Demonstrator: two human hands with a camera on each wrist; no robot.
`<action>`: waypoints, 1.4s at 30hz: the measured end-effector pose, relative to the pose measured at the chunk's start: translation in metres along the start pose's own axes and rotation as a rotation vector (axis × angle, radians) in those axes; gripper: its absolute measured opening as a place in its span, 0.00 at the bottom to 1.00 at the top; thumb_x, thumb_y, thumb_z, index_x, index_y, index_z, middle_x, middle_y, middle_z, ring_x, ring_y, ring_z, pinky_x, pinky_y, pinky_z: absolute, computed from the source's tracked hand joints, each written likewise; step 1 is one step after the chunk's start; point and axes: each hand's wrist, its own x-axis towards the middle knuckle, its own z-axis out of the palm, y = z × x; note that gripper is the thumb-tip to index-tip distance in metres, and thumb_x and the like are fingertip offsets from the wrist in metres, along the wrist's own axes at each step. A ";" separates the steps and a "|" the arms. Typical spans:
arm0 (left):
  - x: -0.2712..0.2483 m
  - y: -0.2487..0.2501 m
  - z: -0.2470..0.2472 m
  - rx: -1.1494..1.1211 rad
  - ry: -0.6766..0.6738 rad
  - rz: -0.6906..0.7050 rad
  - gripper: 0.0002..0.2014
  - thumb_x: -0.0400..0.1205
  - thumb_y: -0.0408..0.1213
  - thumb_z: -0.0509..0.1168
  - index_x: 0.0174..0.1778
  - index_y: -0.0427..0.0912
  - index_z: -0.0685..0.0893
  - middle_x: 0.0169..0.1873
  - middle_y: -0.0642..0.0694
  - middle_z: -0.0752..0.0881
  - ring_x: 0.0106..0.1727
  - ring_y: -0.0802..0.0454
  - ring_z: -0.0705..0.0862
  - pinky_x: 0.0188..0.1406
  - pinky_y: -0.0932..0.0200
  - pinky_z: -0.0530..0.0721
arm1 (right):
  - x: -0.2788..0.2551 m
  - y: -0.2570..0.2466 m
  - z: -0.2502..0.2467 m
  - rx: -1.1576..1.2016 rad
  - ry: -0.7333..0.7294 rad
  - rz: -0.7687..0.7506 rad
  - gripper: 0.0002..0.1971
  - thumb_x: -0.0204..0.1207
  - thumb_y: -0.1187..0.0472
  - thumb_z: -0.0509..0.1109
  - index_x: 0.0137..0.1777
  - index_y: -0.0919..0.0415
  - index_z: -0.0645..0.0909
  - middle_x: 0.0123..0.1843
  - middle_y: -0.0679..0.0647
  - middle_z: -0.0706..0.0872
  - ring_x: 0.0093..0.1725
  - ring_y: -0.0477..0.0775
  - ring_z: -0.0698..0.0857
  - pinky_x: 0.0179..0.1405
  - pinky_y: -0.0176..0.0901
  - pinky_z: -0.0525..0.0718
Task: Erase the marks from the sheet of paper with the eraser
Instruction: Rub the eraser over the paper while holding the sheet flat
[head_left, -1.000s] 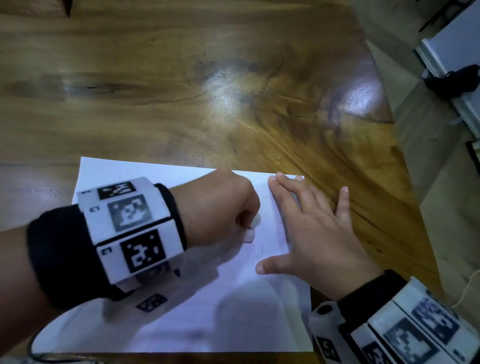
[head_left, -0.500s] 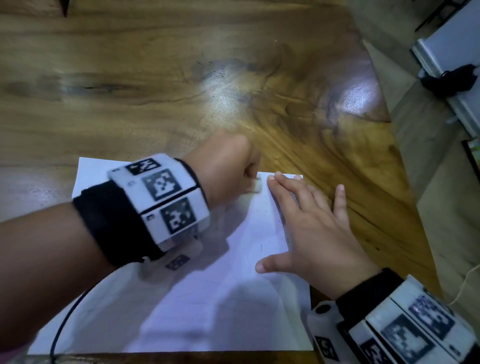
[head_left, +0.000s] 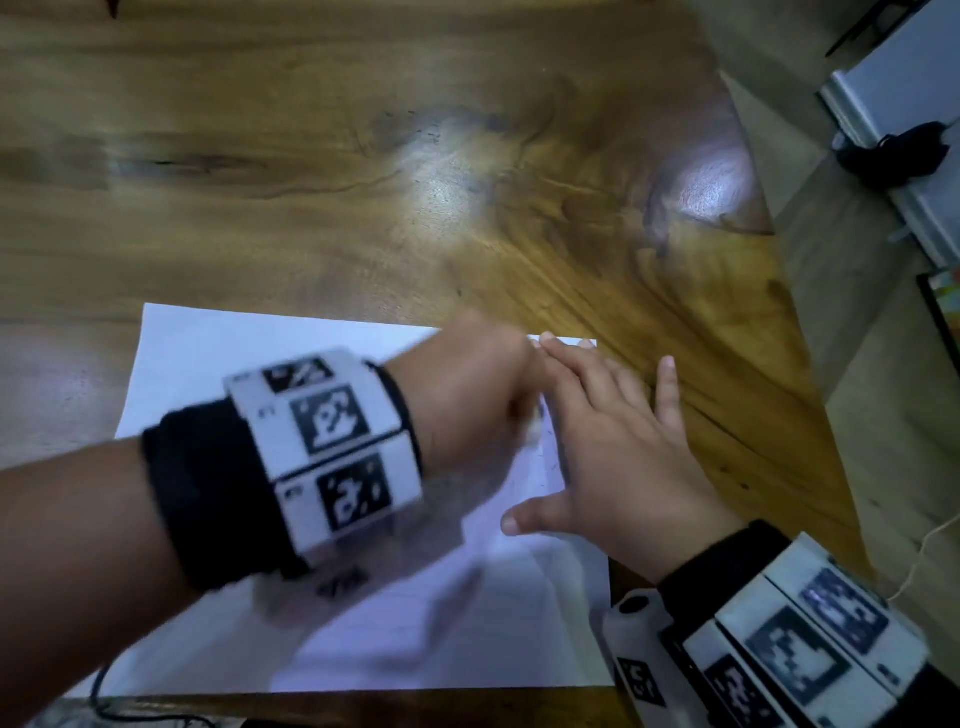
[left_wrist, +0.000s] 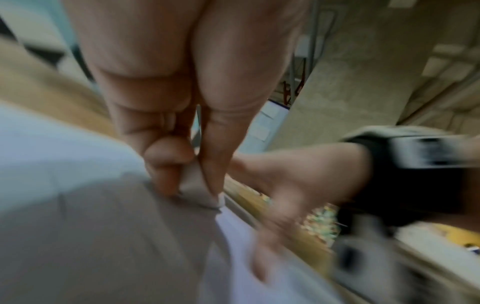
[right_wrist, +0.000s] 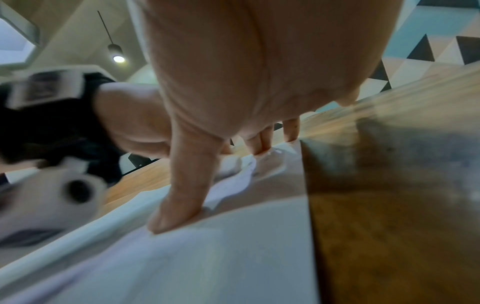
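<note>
The left hand (head_left: 470, 395) pinches the eraser (left_wrist: 200, 191) down on the sheet of paper (head_left: 260, 358) lying on the surface (head_left: 363, 182), just left of the right hand (head_left: 618, 457) spread flat over the sheet's right edge, faint marks (head_left: 545, 447) between them.

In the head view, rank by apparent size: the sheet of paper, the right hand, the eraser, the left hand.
1. Sheet of paper, largest by far, though partly covered.
2-3. Right hand and left hand: no ranking; one lies flat, the other is curled and blurred.
4. Eraser, only a blurred pale tip shows below the left hand's fingers.
</note>
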 end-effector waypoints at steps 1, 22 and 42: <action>-0.009 0.004 0.004 -0.010 -0.090 0.034 0.05 0.72 0.36 0.67 0.31 0.43 0.84 0.21 0.53 0.75 0.25 0.57 0.70 0.28 0.70 0.69 | 0.000 0.000 0.000 0.007 0.000 -0.004 0.64 0.53 0.31 0.75 0.80 0.42 0.34 0.80 0.33 0.37 0.79 0.41 0.35 0.73 0.62 0.24; -0.017 -0.021 0.000 0.001 0.070 -0.025 0.04 0.71 0.35 0.64 0.32 0.43 0.83 0.33 0.45 0.85 0.35 0.49 0.76 0.34 0.61 0.66 | 0.000 -0.004 -0.002 -0.055 -0.039 0.027 0.61 0.56 0.29 0.72 0.76 0.33 0.27 0.79 0.35 0.34 0.78 0.42 0.34 0.73 0.70 0.28; 0.010 -0.014 -0.015 0.032 0.170 -0.096 0.04 0.73 0.36 0.66 0.33 0.44 0.83 0.35 0.40 0.87 0.33 0.49 0.74 0.32 0.65 0.64 | 0.002 -0.006 -0.002 -0.028 -0.027 0.033 0.62 0.54 0.31 0.75 0.77 0.34 0.30 0.80 0.33 0.36 0.79 0.42 0.35 0.73 0.64 0.26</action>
